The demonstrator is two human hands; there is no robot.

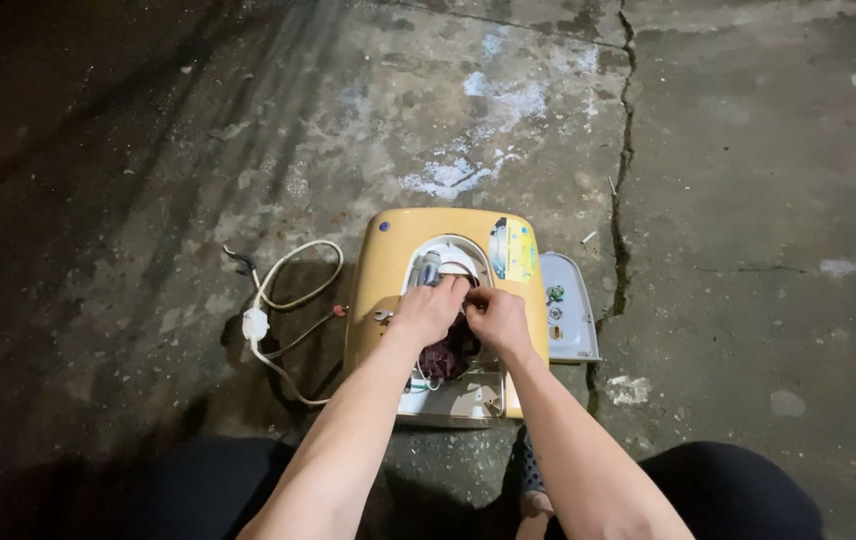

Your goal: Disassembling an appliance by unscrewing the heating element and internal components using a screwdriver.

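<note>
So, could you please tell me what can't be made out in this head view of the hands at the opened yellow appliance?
- Fingertips of the left hand and right hand: curled into the opening of the yellow appliance, so any grip is hidden.
- Dark reddish part: half covered by both hands, too small to identify.
- Small items on the grey cover panel: too small.
- White cable: its far end fades into shadow.
</note>
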